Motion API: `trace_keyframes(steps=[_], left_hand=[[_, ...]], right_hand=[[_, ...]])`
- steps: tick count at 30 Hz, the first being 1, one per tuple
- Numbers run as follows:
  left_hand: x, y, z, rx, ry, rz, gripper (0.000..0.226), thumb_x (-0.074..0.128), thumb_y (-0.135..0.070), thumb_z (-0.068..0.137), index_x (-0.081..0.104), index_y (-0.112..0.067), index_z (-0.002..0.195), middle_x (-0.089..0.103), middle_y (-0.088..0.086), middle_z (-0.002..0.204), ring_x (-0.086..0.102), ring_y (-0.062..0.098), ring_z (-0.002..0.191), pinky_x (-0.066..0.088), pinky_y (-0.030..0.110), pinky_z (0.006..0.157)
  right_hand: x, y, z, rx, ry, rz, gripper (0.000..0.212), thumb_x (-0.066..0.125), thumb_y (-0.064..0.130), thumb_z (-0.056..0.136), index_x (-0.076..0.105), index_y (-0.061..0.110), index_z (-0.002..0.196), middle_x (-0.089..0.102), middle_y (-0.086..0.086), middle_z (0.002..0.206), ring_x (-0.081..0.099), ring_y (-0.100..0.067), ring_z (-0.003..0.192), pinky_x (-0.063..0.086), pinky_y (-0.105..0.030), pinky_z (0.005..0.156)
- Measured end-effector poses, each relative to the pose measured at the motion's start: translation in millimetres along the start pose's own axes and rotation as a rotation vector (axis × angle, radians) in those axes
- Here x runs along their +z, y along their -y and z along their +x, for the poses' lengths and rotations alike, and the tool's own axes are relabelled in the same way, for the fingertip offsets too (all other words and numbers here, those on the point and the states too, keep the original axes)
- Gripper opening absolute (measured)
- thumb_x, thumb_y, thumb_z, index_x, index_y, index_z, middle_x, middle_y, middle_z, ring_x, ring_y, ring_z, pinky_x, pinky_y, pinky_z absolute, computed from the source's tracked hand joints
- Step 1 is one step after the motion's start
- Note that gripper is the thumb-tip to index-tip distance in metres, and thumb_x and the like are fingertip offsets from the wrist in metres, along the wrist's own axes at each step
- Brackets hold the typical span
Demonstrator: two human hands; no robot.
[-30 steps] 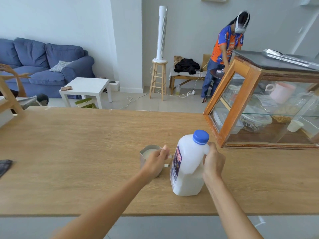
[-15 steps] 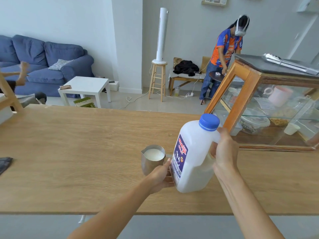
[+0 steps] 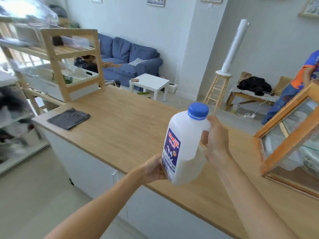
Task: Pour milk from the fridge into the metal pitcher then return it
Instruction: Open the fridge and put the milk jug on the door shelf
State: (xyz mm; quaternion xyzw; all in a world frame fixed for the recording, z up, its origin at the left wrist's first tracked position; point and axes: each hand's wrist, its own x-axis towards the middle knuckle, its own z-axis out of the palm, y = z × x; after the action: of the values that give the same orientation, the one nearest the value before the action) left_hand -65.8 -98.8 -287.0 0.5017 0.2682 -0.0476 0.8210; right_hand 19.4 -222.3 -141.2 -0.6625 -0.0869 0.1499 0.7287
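Milk jug (image 3: 185,149) with blue cap (image 3: 198,111) held upright above wooden counter (image 3: 120,128), right hand (image 3: 215,144) curled round its handle, left hand (image 3: 153,169) cupped under its base, dark cloth (image 3: 69,118) lay at counter's far-left end.

Left hand (image 3: 153,169) fingers hidden behind milk jug (image 3: 184,145); shelf unit (image 3: 51,54) contents blurred; glass case (image 3: 291,135) cut off right.

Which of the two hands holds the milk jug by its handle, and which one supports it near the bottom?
The right hand grips the handle of the milk jug, just below the blue cap. The left hand supports the jug's lower labelled side.
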Motion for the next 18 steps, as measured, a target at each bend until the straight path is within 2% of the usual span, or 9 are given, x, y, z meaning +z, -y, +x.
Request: trace_keyframes(steps=[2, 6, 11, 14, 16, 18], left_hand=[[-8.8, 12.2, -18.1, 0.024, -0.084, -0.048, 0.040, 0.037, -0.038, 0.098, 0.067, -0.012, 0.104, 0.072, 0.005, 0.094, 0.072, 0.015, 0.076, 0.057, 0.029, 0.074], [-26.8, 45.8, -61.3, 0.078, -0.253, -0.176, 0.042, 0.036, -0.040, 0.098, 0.066, -0.011, 0.104, 0.071, 0.007, 0.096, 0.072, 0.016, 0.075, 0.057, 0.029, 0.074], [-48.0, 88.4, -123.5, 0.121, -0.478, -0.327, 0.042, 0.035, -0.039, 0.097, 0.067, -0.012, 0.101, 0.070, 0.008, 0.099, 0.069, 0.018, 0.077, 0.056, 0.029, 0.075], [-59.5, 110.9, -167.8, 0.143, -0.610, -0.406, 0.039, 0.038, -0.037, 0.094, 0.067, -0.012, 0.090, 0.073, 0.002, 0.079, 0.069, 0.014, 0.065, 0.055, 0.026, 0.067], [-65.2, 125.4, -198.7, 0.174, -0.686, -0.458, 0.040, 0.038, -0.038, 0.095, 0.066, -0.013, 0.083, 0.073, -0.001, 0.067, 0.068, 0.013, 0.060, 0.053, 0.027, 0.069], [-69.8, 140.4, -229.8, 0.219, -0.750, -0.498, 0.040, 0.036, -0.036, 0.095, 0.066, -0.013, 0.082, 0.072, -0.002, 0.065, 0.067, 0.012, 0.057, 0.053, 0.028, 0.070]], right_hand=[[10.3, -4.3, -7.1, 0.019, 0.098, 0.002, 0.030, 0.053, 0.026, 0.080, 0.034, 0.020, 0.057, 0.026, 0.003, 0.046, 0.019, -0.012, 0.040, 0.015, -0.026, 0.046], [32.8, -19.6, -32.8, 0.068, 0.278, -0.054, 0.033, 0.053, 0.028, 0.079, 0.032, 0.020, 0.054, 0.026, 0.003, 0.047, 0.020, -0.015, 0.045, 0.015, -0.028, 0.049], [69.9, -35.8, -82.7, 0.090, 0.515, -0.028, 0.036, 0.052, 0.022, 0.081, 0.028, 0.020, 0.055, 0.023, 0.007, 0.043, 0.018, -0.012, 0.041, 0.016, -0.021, 0.039], [93.5, -44.5, -120.1, 0.131, 0.650, -0.010, 0.038, 0.053, 0.021, 0.082, 0.030, 0.020, 0.051, 0.025, 0.006, 0.044, 0.020, -0.011, 0.041, 0.016, -0.022, 0.041], [107.5, -48.9, -147.2, 0.154, 0.744, -0.016, 0.036, 0.054, 0.023, 0.081, 0.033, 0.020, 0.052, 0.027, 0.004, 0.046, 0.021, -0.011, 0.040, 0.016, -0.023, 0.042], [120.9, -51.4, -175.6, 0.160, 0.840, -0.022, 0.034, 0.054, 0.023, 0.082, 0.036, 0.019, 0.054, 0.029, 0.003, 0.049, 0.023, -0.010, 0.040, 0.017, -0.023, 0.042]])
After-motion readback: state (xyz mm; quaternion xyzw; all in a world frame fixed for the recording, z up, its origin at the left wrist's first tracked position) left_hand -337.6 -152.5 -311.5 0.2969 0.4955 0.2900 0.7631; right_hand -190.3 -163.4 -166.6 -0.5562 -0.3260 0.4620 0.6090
